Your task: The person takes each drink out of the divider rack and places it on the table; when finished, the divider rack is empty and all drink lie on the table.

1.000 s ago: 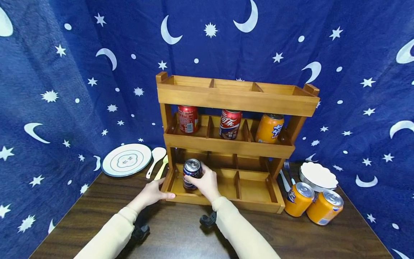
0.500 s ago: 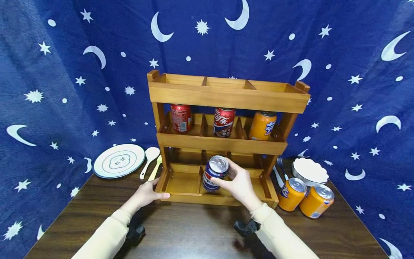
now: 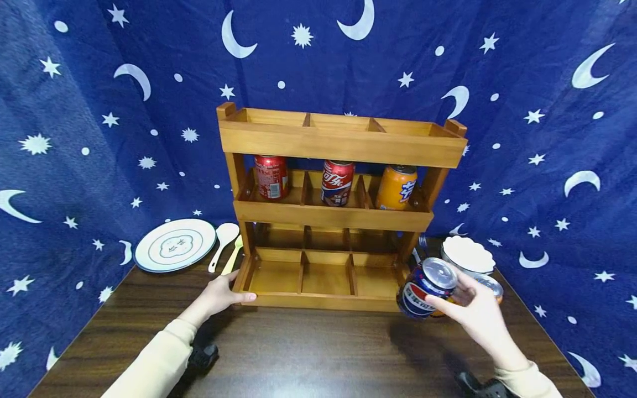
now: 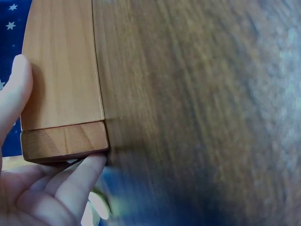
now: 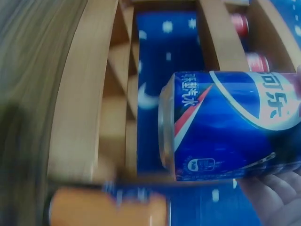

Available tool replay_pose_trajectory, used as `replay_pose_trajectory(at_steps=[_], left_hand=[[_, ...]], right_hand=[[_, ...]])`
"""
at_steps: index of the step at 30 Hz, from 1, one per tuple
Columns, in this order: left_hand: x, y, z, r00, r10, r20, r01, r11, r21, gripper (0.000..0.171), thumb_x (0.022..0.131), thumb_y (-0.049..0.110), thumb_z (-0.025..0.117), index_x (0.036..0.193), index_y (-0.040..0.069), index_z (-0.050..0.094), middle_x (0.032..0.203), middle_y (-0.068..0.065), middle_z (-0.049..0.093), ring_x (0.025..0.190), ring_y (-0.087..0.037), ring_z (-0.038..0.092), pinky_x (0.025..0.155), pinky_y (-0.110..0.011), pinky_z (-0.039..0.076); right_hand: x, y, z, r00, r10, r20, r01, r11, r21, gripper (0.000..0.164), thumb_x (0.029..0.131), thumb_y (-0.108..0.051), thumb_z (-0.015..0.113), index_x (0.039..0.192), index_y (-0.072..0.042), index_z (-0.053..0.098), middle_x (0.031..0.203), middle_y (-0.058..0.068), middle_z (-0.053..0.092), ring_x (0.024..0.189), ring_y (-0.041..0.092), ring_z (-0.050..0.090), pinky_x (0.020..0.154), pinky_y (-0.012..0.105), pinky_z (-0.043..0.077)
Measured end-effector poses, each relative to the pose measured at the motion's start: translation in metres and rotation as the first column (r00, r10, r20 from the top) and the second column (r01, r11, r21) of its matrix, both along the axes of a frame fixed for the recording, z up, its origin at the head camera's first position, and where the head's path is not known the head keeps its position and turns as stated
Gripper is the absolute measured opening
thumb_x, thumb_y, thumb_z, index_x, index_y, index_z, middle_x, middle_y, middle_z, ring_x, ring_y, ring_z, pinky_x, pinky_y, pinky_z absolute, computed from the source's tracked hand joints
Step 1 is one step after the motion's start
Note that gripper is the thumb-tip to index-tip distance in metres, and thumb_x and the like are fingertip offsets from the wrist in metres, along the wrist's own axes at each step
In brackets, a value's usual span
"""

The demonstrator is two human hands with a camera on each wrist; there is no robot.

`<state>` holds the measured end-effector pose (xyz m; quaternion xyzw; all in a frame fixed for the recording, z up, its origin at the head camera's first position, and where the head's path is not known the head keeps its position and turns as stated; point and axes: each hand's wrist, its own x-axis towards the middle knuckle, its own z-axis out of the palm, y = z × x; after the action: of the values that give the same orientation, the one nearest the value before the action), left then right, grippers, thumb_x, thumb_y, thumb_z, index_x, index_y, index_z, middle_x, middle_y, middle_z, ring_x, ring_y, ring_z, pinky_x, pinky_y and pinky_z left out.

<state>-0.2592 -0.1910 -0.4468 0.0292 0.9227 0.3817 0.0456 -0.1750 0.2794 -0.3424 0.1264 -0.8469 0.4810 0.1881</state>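
Note:
My right hand [image 3: 480, 320] grips a blue cola can [image 3: 422, 293], fingers and thumb around it. The can is held tilted off the right end of the wooden rack [image 3: 318, 301], in front of orange soda cans [image 3: 492, 284] that it mostly hides. Close up in the right wrist view, the blue can [image 5: 221, 125] lies across the picture with an orange can [image 5: 103, 209] below. At the rack's lower left corner, my left hand [image 3: 216, 296] holds the wood, thumb on the front board [image 4: 63, 70] and fingers curled against the end.
Two red cans [image 3: 271, 178] [image 3: 338, 183] and an orange can [image 3: 396, 188] occupy the middle shelf. A plate [image 3: 149, 246], a white spoon [image 3: 225, 237] and a light green spoon [image 3: 234, 254] lie left. A scalloped white bowl [image 3: 468, 254] and a fork [image 3: 423, 243] are right.
My right hand has carried the blue can from the lower shelf's left compartment rightward, past the rack's right end. My left hand has stayed on the rack's corner. The head view has shifted slightly.

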Motion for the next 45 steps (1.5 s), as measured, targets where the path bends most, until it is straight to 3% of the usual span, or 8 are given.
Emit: replay_pose_trajectory(at_steps=[3,9,12,17,20,26,34,45], left_hand=[[0.0,-0.001,0.001,1.0,-0.002,-0.008,0.002,1.0,-0.005,0.094,0.062,0.05,0.072,0.131,-0.004,0.036,0.121,-0.025,0.051,0.112,-0.04,0.046,0.091,-0.051,0.037],[0.002,-0.004,0.003,1.0,0.011,0.016,-0.011,1.0,0.0,0.096,0.062,0.05,0.072,0.132,-0.005,0.034,0.121,-0.027,0.05,0.113,-0.04,0.046,0.091,-0.051,0.037],[0.003,-0.005,0.003,0.999,0.022,0.026,-0.022,1.0,0.001,0.097,0.062,0.05,0.072,0.132,-0.005,0.033,0.121,-0.027,0.05,0.113,-0.041,0.045,0.091,-0.051,0.036],[0.003,-0.006,0.001,0.999,0.027,0.04,-0.027,1.0,-0.001,0.098,0.062,0.052,0.072,0.133,-0.004,0.033,0.123,-0.028,0.048,0.114,-0.041,0.044,0.091,-0.052,0.036],[0.004,-0.007,0.0,0.998,0.028,0.053,-0.028,1.0,0.006,0.099,0.061,0.052,0.072,0.132,-0.004,0.033,0.124,-0.027,0.047,0.115,-0.042,0.043,0.092,-0.054,0.035],[0.008,-0.006,-0.002,0.998,0.033,0.05,-0.033,0.999,0.008,0.1,0.061,0.052,0.072,0.132,-0.006,0.032,0.124,-0.028,0.046,0.115,-0.043,0.042,0.092,-0.054,0.034],[0.006,-0.002,-0.002,1.0,0.017,0.026,-0.017,1.0,0.0,0.098,0.061,0.051,0.073,0.131,-0.006,0.034,0.122,-0.028,0.048,0.114,-0.042,0.044,0.092,-0.053,0.035],[0.001,0.001,-0.001,1.0,0.006,0.001,-0.007,1.0,0.004,0.097,0.062,0.05,0.072,0.131,-0.006,0.034,0.122,-0.027,0.049,0.114,-0.042,0.044,0.092,-0.052,0.036]], right_hand=[[0.011,0.03,-0.001,0.994,-0.113,-0.006,0.113,0.991,0.074,0.055,0.069,-0.001,0.071,0.12,0.002,0.049,0.094,-0.031,0.056,0.084,-0.012,0.056,0.068,0.007,0.046],[0.034,0.094,-0.008,0.968,-0.249,0.021,0.243,0.956,0.166,0.062,0.073,-0.004,0.069,0.129,-0.012,0.045,0.094,-0.039,0.052,0.081,-0.018,0.054,0.064,0.003,0.042],[0.037,0.12,-0.017,0.952,-0.298,0.066,0.282,0.941,0.184,0.063,0.074,-0.009,0.069,0.131,-0.021,0.042,0.092,-0.041,0.049,0.079,-0.021,0.051,0.06,0.002,0.04],[0.034,0.154,-0.036,0.928,-0.354,0.116,0.331,0.926,0.183,0.066,0.076,-0.015,0.068,0.133,-0.026,0.037,0.089,-0.046,0.045,0.078,-0.025,0.047,0.059,0.0,0.037],[0.028,0.17,-0.048,0.907,-0.394,0.145,0.365,0.911,0.192,0.069,0.076,-0.02,0.068,0.136,-0.025,0.033,0.086,-0.048,0.041,0.076,-0.028,0.044,0.058,-0.001,0.035],[0.011,0.191,-0.07,0.87,-0.443,0.215,0.415,0.895,0.167,0.074,0.077,-0.026,0.067,0.136,-0.004,0.03,0.08,-0.044,0.042,0.072,-0.028,0.042,0.056,0.0,0.035],[-0.007,0.2,-0.089,0.882,-0.416,0.222,0.407,0.909,0.086,0.073,0.077,-0.023,0.067,0.136,-0.001,0.028,0.083,-0.042,0.043,0.077,-0.029,0.042,0.063,-0.003,0.033],[-0.016,0.206,-0.096,0.899,-0.393,0.194,0.377,0.919,0.112,0.073,0.078,-0.023,0.066,0.135,0.002,0.028,0.085,-0.041,0.042,0.078,-0.03,0.04,0.064,-0.004,0.033]])
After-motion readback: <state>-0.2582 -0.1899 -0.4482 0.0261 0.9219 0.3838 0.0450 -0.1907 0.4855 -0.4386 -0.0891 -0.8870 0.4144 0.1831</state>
